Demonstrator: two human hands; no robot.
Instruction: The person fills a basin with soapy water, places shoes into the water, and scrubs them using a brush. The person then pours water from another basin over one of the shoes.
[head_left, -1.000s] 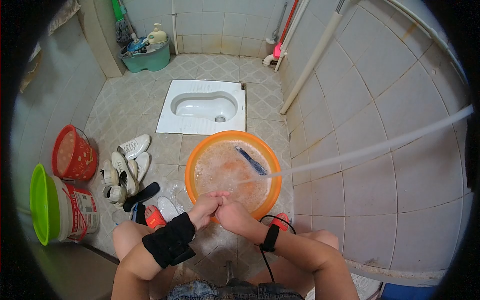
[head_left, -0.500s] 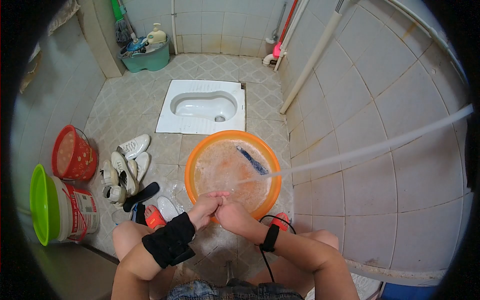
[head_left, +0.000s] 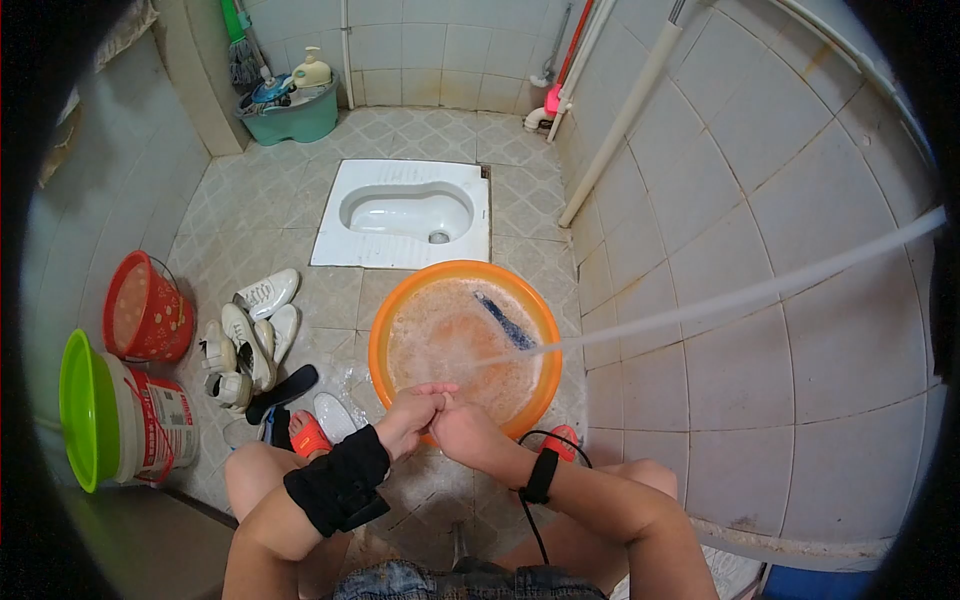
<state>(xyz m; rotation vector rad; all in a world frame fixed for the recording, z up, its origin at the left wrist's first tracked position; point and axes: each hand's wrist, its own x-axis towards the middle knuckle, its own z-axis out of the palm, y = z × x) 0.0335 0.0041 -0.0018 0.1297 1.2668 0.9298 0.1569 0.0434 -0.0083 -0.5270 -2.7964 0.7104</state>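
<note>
Over the orange basin [head_left: 378,352], left hand [head_left: 412,412] and right hand [head_left: 470,430] meet, forearms [head_left: 600,505] converging; their grip I cannot tell.

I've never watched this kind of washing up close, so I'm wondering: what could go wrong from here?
The water stream running into the orange basin could splash over or overfill it. The floor tiles beside it look wet, so the orange-red sandals might slip. The black cord near the right wristband could get wet or snag.
</note>
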